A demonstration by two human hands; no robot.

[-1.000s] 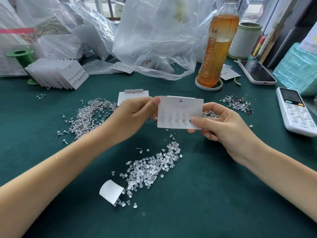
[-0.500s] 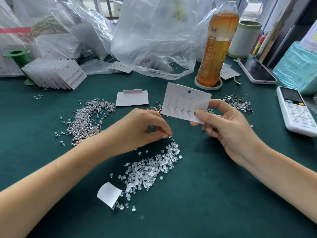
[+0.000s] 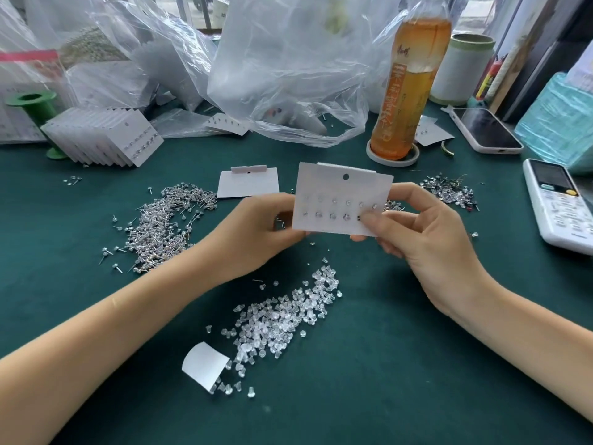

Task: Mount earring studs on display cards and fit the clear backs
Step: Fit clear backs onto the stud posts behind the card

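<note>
Head view: both hands hold one display card above the green table.

Head view: right hand (image 3: pixel 426 239) pinches the display card (image 3: pixel 340 197) at its lower right corner, thumb over the front. Left hand (image 3: pixel 256 229) has fingers curled behind the card's left edge; what they pinch is hidden. Card upright, two rows of studs showing. Clear backs (image 3: pixel 282 319) heaped on the table (image 3: pixel 417 380) just below the card; loose studs (image 3: pixel 167 226) piled to the left, near a blank card (image 3: pixel 247 186).
</note>
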